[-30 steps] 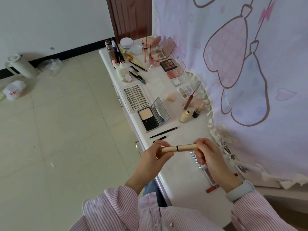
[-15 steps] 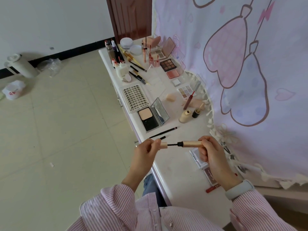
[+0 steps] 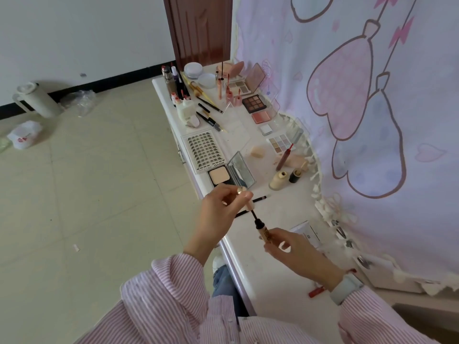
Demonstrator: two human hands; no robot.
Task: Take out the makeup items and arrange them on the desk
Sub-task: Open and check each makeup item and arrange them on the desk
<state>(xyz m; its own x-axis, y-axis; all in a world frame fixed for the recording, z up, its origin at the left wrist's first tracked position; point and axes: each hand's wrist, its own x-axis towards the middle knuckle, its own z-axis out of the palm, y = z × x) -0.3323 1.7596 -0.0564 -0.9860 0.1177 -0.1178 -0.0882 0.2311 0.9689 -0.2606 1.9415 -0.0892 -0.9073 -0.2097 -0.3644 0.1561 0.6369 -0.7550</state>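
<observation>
We're pretty far along, judging by the white desk [image 3: 280,276] already loaded with stuff like the lash tray [image 3: 204,151], open powder compact [image 3: 229,176] and eyeshadow palettes [image 3: 253,103]. Right now our left hand [image 3: 221,207] pinches the cap wand [image 3: 249,203] while our right hand [image 3: 295,252] grips the gold tube [image 3: 265,235], both above the near desk edge. Probably this one just needs setting down.
</observation>
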